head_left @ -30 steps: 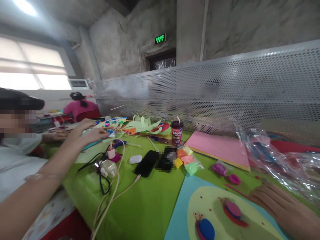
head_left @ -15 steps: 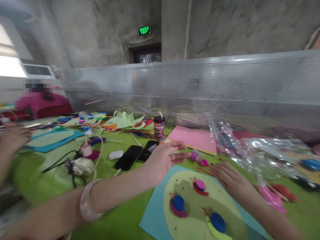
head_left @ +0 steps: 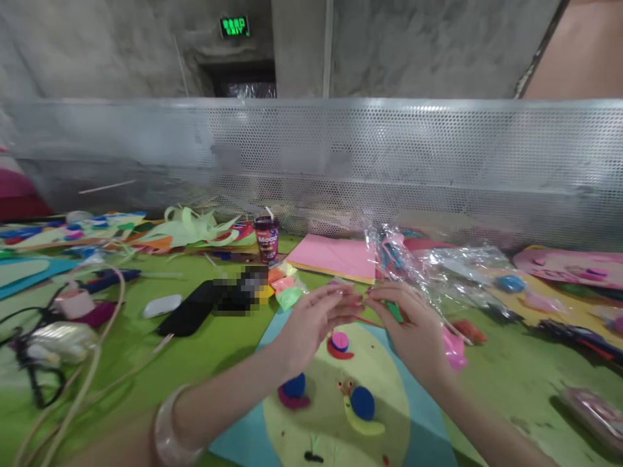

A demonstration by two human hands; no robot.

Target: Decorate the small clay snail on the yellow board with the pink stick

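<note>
Snail card (head_left: 326, 402), lower centre — left hand (head_left: 311, 321) and right hand (head_left: 411, 324) over its upper part, fingertips close, any pinch too small to tell — left snail (head_left: 294, 389) could smudge should the left wrist sag

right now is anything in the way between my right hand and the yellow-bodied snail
Nothing visible: only the pale green paper oval shows between your right hand and the yellow-bodied snail. The pink-shelled snail lies left of that path.
</note>
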